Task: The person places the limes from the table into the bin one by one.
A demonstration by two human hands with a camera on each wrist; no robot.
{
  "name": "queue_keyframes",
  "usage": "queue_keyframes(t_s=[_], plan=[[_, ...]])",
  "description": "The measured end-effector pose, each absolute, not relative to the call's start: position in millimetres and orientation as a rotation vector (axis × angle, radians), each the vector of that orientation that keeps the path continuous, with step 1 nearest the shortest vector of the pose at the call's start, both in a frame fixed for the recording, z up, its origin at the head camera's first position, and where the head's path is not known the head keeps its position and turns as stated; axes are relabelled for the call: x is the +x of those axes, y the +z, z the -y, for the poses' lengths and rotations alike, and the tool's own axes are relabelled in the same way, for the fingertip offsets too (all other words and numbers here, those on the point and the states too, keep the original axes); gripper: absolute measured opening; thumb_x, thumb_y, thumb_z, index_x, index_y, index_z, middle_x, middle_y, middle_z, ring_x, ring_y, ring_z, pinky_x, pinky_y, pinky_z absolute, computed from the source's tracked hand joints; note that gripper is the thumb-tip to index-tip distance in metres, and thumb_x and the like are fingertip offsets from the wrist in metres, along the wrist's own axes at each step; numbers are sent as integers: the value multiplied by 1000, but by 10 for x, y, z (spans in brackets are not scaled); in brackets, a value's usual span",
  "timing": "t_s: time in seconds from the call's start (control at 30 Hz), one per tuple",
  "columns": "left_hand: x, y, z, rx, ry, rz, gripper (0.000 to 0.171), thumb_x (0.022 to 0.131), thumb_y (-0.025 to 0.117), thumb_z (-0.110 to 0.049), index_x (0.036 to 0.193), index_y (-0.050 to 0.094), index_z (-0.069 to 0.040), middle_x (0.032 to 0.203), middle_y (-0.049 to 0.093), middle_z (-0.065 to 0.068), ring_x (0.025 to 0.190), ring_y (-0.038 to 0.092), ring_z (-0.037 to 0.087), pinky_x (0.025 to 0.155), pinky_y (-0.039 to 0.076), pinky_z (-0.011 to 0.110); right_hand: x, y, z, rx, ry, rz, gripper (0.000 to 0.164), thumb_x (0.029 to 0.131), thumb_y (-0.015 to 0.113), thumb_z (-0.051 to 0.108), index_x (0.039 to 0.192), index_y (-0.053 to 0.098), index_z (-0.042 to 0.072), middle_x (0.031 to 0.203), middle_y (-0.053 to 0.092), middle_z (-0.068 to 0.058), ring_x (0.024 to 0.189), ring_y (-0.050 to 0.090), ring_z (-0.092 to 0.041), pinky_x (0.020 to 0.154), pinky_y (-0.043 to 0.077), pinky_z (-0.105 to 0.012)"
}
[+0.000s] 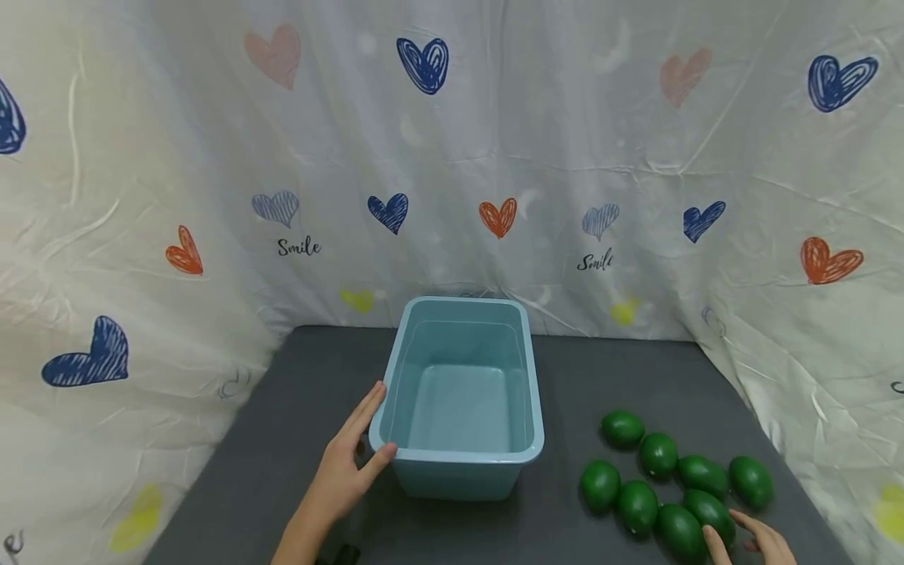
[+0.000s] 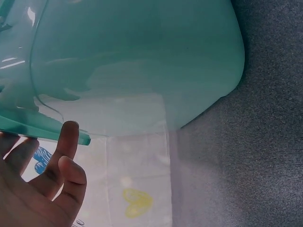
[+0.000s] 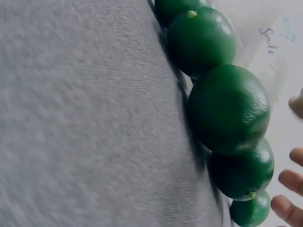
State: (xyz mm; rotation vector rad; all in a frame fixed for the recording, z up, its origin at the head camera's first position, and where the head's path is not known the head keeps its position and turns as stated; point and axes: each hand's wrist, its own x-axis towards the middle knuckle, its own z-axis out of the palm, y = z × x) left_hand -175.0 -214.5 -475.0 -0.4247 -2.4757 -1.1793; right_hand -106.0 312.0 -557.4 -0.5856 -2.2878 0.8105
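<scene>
A light blue plastic basin [image 1: 462, 408] stands upright on the dark table, with nothing inside. My left hand [image 1: 342, 467] rests at its near left corner, fingers extended along the left rim and thumb by the front rim. From below, the left wrist view has the fingers [image 2: 68, 137] against the rim's edge. Several glossy dark green limes [image 1: 681, 534] lie grouped at the near right. Over the nearest ones hovers my right hand [image 1: 766, 541], thumb and fingers spread around one lime [image 1: 708, 514]. In the right wrist view its fingertips [image 3: 289, 179] stand apart from the limes [image 3: 229, 109].
A grey-black cloth covers the table [image 1: 565, 392]. Behind and along both sides hangs a white curtain [image 1: 452, 141] printed with hearts; the basin's far end stands close to it. A small black object [image 1: 348, 554] shows by the left wrist.
</scene>
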Motion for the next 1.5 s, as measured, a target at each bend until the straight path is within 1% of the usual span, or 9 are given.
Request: queue_keyframes(t_s=[0.27,0.33,0.4,0.53,0.63,0.77,0.87,1.17,1.5], plan=[[-1737,-4746,2141,-431,-1202,2464,75,102,71,-25,168,35,-23,172,34,3,85,48,6,69,44,33,-1152,-5831,-3249,-756,858,2362,50,97,72,24,130,67,-13,125,65,-38,97,65,-52,71,52,-47],[-1740,-4755,2138,-431,-1202,2459,74,102,71,-25,168,36,-23,172,35,4,85,48,6,69,44,33,-1166,-5855,-3248,-795,900,2342,54,96,74,26,133,66,-13,127,65,-38,89,67,-44,71,53,-35],[-1743,-4774,2133,-428,-1204,2449,74,102,70,-24,168,36,-23,172,35,3,90,50,6,69,44,33,-1169,-5862,-3235,-790,919,2299,55,94,78,24,133,66,-12,126,67,-36,75,65,-17,64,44,-17],[-1740,-4820,2118,-424,-1235,2425,74,103,69,-21,168,35,-24,173,33,1,114,50,3,71,47,30,-1167,-5854,-3174,-687,956,2221,55,91,83,16,135,65,-12,123,70,-33,75,31,28,62,29,-3],[-1736,-4847,2103,-423,-1266,2421,74,104,67,-20,169,32,-25,174,30,2,129,46,3,74,50,29,-1182,-5858,-3133,-619,972,2189,55,89,84,12,136,66,-10,115,78,-8,80,31,35,66,31,0],[-1734,-4853,2091,-408,-1243,2451,75,105,66,-23,170,29,-26,175,27,3,143,45,19,79,56,34,-1209,-5885,-3140,-640,954,2218,54,88,85,14,135,68,-6,110,80,-8,76,31,34,65,32,-1],[-1724,-4843,2094,-392,-1167,2480,79,102,70,-26,170,28,-27,175,28,1,143,48,31,82,57,39,-1220,-5903,-3168,-700,946,2279,55,89,84,18,136,67,-6,121,72,-32,70,28,28,61,31,-5],[-1677,-4811,2086,-355,-1053,2503,85,97,76,-28,169,31,-28,173,33,-2,115,55,21,70,49,32,-1215,-5832,-3171,-774,1027,2315,57,91,81,23,138,66,-6,123,70,-32,64,33,20,59,34,-9],[-1652,-4806,2089,-355,-1031,2519,88,96,77,-27,170,30,-30,173,31,-1,134,57,27,75,56,40,-1201,-5711,-3134,-897,1058,2329,62,95,76,34,143,63,-4,128,68,-30,64,35,15,58,32,-10]])
